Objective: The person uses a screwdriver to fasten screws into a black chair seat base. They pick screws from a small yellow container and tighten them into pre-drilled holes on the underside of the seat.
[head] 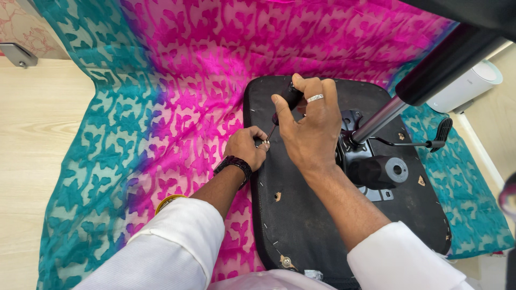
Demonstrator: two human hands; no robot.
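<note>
While a pink and teal patterned cloth [161,96] covers the floor, an upturned black chair seat [301,215] lies on it. Near the seat's left edge, the right hand [312,129] clenches a dark-handled screwdriver [287,102], shaft slanting down-left to a small screw [265,142] pinched by the left hand [244,147], which is nearer.

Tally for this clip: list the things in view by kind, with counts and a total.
Hands: 2, left hand and right hand
Screwdriver: 1
Upturned chair seat: 1
Gas-lift column: 1
Adjustment lever: 1
Pink and teal cloth: 1
White cylinder: 1
Ring: 1
Dark wristband: 1
Total: 10
</note>
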